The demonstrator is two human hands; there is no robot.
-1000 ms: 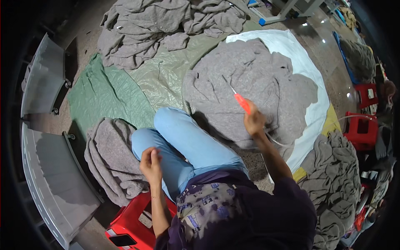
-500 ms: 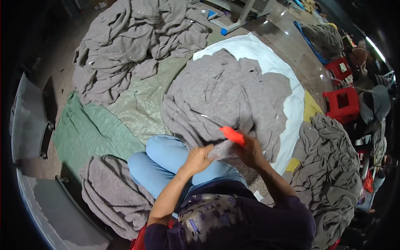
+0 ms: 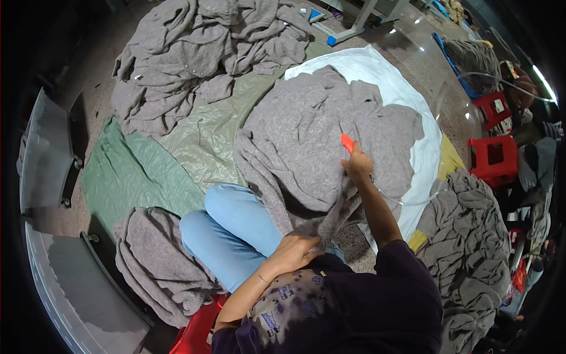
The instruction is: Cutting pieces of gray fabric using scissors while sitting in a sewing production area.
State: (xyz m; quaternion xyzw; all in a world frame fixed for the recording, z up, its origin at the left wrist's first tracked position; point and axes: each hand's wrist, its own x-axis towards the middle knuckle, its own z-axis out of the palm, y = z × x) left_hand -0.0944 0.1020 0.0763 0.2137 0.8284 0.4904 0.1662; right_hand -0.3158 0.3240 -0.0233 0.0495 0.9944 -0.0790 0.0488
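Observation:
A heap of grey knitted fabric [image 3: 306,147] lies before me, its near edge drawn up to my lap. My left hand [image 3: 293,252] is closed on that edge, close to my body. Farther out, my right hand [image 3: 358,165] grips an orange-handled tool [image 3: 348,143] over the heap. The tool points away from me, and a thin dark metal part shows beyond its handle. Its exact kind I cannot make out.
A white sheet [image 3: 401,88] lies under the heap, beside a green tarp [image 3: 141,171]. Other grey fabric piles [image 3: 183,59] surround me. Wheeled grey panels [image 3: 50,153] stand at left, a red stool [image 3: 494,160] at right, and a metal frame leg [image 3: 359,23] ahead.
My right hand has moved forward over the heap with the orange-handled tool. My left hand has pulled the fabric edge back toward my body. The view has shifted slightly.

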